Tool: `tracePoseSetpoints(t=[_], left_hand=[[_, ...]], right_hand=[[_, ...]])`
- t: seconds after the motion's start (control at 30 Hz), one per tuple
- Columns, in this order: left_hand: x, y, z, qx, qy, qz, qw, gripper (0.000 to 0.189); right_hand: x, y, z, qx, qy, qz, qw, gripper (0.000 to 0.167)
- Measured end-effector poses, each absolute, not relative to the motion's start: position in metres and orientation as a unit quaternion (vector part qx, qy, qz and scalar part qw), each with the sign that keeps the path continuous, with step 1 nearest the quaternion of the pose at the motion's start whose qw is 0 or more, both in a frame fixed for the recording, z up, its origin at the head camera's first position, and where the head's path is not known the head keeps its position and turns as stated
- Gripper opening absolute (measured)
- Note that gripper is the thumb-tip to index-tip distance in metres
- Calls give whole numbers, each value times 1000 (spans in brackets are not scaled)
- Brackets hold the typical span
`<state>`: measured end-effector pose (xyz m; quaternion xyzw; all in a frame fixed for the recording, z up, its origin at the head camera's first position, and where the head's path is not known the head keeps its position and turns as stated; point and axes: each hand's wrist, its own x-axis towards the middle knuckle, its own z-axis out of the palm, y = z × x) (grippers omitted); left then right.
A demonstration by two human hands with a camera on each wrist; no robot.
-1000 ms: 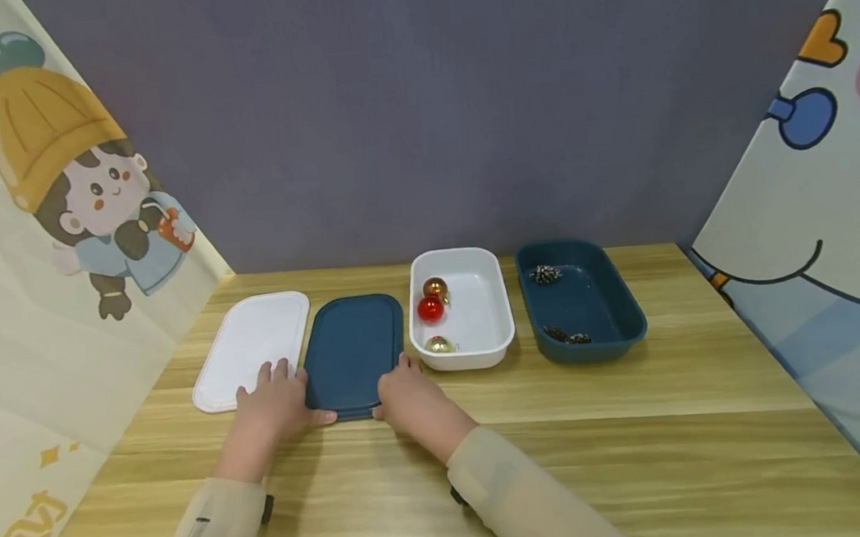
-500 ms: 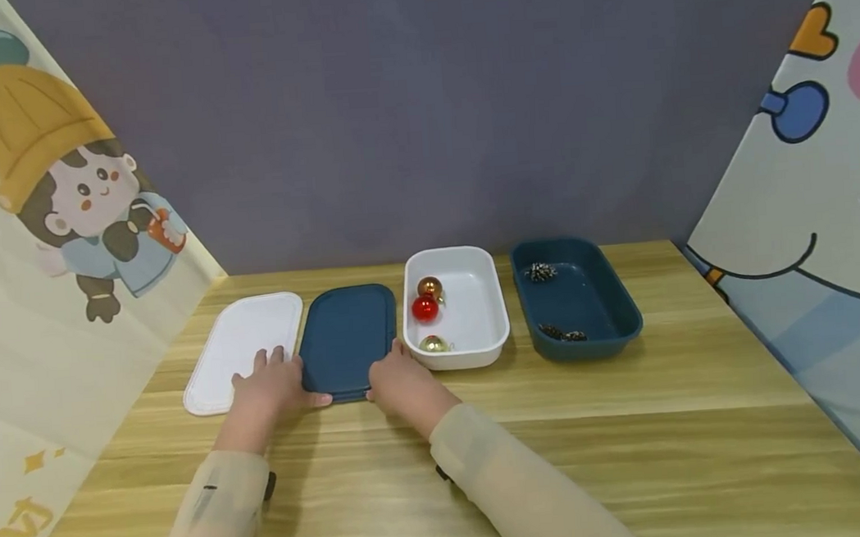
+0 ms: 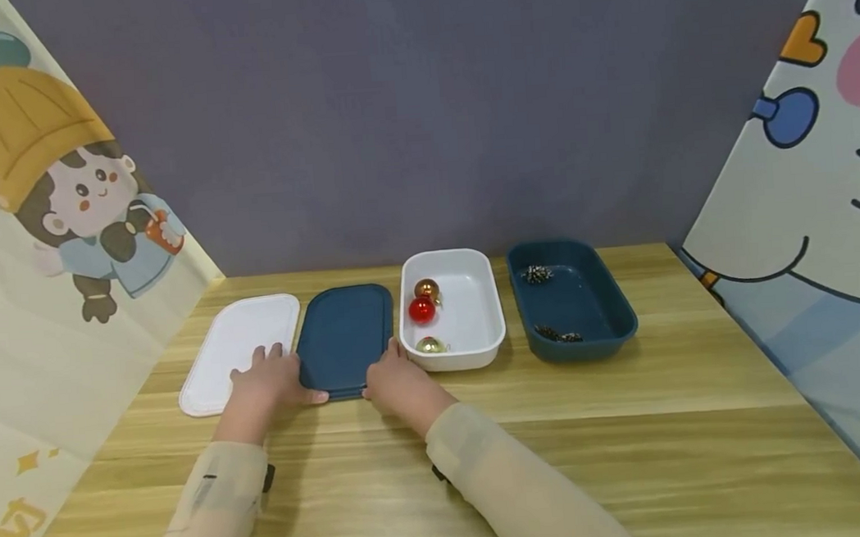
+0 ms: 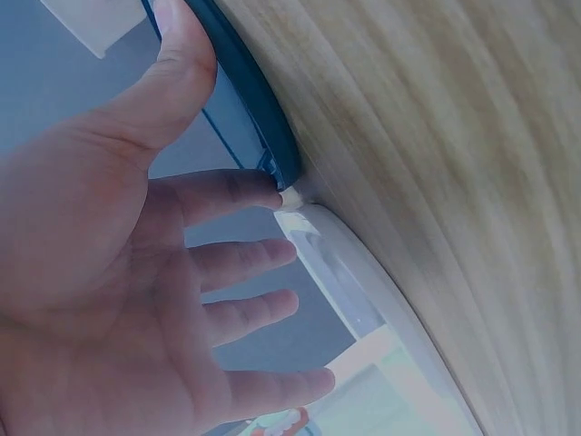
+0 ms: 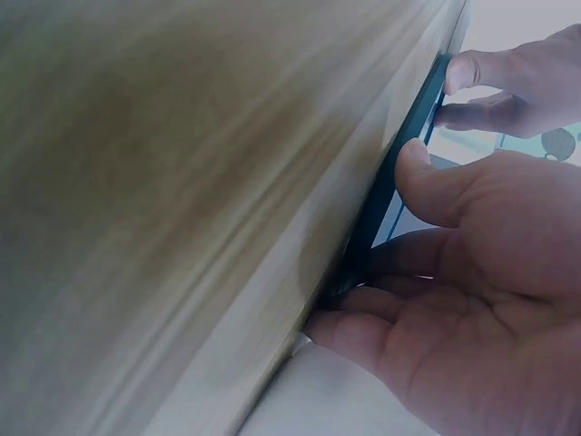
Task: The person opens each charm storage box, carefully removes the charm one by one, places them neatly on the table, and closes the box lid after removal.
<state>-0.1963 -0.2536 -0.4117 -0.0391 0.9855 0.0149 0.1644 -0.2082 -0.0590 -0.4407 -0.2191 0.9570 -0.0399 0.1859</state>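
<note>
A dark blue lid (image 3: pixel 347 335) lies flat on the wooden table between both hands. My left hand (image 3: pixel 265 383) is at its front left corner, thumb along the front edge and index fingertip at the side. In the left wrist view the other fingers stretch out, spread apart, past the lid's edge (image 4: pixel 259 100). My right hand (image 3: pixel 406 385) grips the front right corner, thumb at the front edge and bent fingers along the side. The white lid (image 3: pixel 245 337) lies to the left, partly behind my left fingers in the head view.
A white container (image 3: pixel 470 311) right of the blue lid holds a red ball (image 3: pixel 422 309), a copper ball (image 3: pixel 427 290) and a gold ball (image 3: pixel 430 345). Farther right, a dark blue container (image 3: pixel 587 300) holds pinecones (image 3: pixel 537 274). A grey wall (image 3: pixel 428 121) stands behind; printed panels flank the table.
The blue lid has slid back toward the wall with both hands on it, level with the white lid and container. Over the last half second it has hardly moved.
</note>
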Motion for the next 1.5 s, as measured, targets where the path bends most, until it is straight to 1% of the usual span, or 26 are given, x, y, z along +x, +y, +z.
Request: tracePoseSetpoints(t=[0.2,0.37,0.47,0.67,0.77,0.83,0.97,1.0,1.07,1.13,1.27,1.37,1.5], left_hand=[[-200,-254,-413,-35,985,18,167,101],[-200,-257,-418,-38,984,21,171,106],[-200,-258,-419,-36,986,17,164,107],[-196,-256,-418,-34,987,12,156,107],[-195,-255,-415,-29,988,13,149,106],[-197,-254,-411,-27,989,13,148,104],[-200,-255,-405,-33,983,30,176,103],[-201,-256,-404,-36,982,35,185,103],[-204,-257,-403,-41,980,46,192,103],[-206,-257,-402,-40,982,50,180,104],[-205,-249,-392,-15,990,52,132,104],[-202,-237,-379,13,993,55,100,100],[-199,-215,-361,56,995,62,61,91]], right_hand=[[-208,-58,-439,-221,957,-32,187,54],[-208,-59,-440,-224,956,-25,188,52],[-207,-60,-437,-218,956,-27,193,51],[-204,-59,-434,-219,954,-24,205,54],[-205,-58,-435,-227,954,-6,196,55],[-206,-56,-432,-223,954,-17,197,58],[-201,-55,-427,-241,950,-72,186,68],[-198,-55,-422,-250,946,-96,184,69],[-194,-53,-410,-288,933,-130,173,66],[-191,-47,-392,-319,920,-156,165,61],[-195,-24,-357,-352,906,-182,150,57],[-203,-1,-339,-347,908,-190,138,58],[-218,29,-329,-322,920,-197,107,54]])
